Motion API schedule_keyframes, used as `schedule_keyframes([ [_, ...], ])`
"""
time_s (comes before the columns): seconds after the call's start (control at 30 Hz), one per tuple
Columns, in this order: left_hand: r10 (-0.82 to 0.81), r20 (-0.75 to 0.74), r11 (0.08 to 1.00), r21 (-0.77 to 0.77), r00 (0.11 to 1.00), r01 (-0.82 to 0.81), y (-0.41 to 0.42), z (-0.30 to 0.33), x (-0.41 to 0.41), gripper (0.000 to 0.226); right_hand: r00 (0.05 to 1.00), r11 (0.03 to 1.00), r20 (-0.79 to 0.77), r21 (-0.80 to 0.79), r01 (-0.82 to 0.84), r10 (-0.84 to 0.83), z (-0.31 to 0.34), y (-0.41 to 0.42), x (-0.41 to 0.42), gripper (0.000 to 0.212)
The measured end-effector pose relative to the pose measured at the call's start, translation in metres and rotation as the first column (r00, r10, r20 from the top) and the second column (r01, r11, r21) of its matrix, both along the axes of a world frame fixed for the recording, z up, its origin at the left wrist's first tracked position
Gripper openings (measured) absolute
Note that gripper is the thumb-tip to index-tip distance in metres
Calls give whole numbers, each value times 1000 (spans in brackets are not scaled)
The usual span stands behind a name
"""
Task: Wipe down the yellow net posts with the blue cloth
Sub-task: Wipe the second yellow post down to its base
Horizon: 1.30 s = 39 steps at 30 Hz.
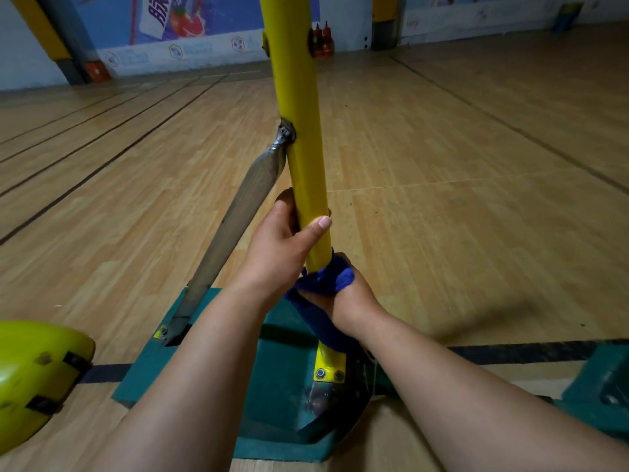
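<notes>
A yellow net post (pixel 299 107) rises from a green base (pixel 272 366) in the middle of the view. My left hand (pixel 282 243) grips the post low down, thumb across its front. Just below it, my right hand (pixel 347 298) holds the blue cloth (pixel 323 284) wrapped round the post. The cloth hangs down over the lower part of the post and hides it. The post's yellow foot bracket (pixel 329 364) with two bolts shows beneath the cloth.
A grey metal brace (pixel 238 216) slants from the post down to the base on the left. A yellow-green rounded object (pixel 30 376) sits at the lower left. Wooden court floor (pixel 459 165) spreads all round. Red bottles (pixel 322 39) stand by the far wall.
</notes>
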<state>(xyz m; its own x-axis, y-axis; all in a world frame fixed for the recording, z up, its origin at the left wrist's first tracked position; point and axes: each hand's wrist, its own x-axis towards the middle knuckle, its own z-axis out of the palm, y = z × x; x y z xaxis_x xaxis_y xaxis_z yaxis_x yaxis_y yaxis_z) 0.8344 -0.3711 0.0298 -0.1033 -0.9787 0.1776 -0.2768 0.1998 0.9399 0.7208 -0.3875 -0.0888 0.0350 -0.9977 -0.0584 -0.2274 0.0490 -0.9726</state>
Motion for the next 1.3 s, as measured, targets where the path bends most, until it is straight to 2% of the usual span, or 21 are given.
schedule_keyframes([
  [0.1, -7, 12, 1000, -9, 1000, 7, 1, 1, 0, 20, 986, 993, 145, 103, 61, -76, 7, 2, 2, 27],
  [0.23, -9, -8, 1000, -2, 1000, 9, 1, 2, 1, 20, 997, 997, 45, -48, 58, -56, 27, 6, 0, 36],
  [0.37, -13, -76, 1000, 27, 997, 15, -1, -2, 1, 24, 988, 987, 155, -156, 42, -18, 38, 10, -4, 25],
  [0.53, 12, -48, 997, 79, 999, -8, -3, -13, -1, 31, 973, 994, 214, -49, 98, -86, 25, 9, -7, 33],
  [0.7, -2, 50, 995, 98, 999, -3, -4, -19, 3, 25, 995, 998, 86, 28, 53, -56, 6, 18, 0, 53],
  [0.8, 0, 86, 994, 110, 996, -9, -4, -17, 2, 27, 995, 994, 48, 72, 79, -83, -2, 15, -1, 48],
  [0.9, -5, 109, 994, 106, 994, -6, -3, -16, 1, 29, 992, 990, 76, 102, 95, -103, -5, 14, -2, 43],
  [1.0, 3, 124, 995, 99, 992, -15, -2, -14, 1, 27, 993, 991, 57, 89, 97, -102, -4, 13, -3, 38],
  [1.13, 0, 124, 995, 99, 992, -12, -1, -12, 0, 24, 999, 999, 18, 7, 38, -38, 17, 9, -2, 53],
  [1.23, 9, 128, 996, 89, 992, -21, -2, -11, 1, 20, 991, 996, 132, -88, 18, -6, 27, 3, -7, 28],
  [1.3, 3, 129, 996, 89, 992, -14, -2, -11, 2, 20, 979, 995, 201, -92, 30, -11, 32, 5, -10, 28],
])
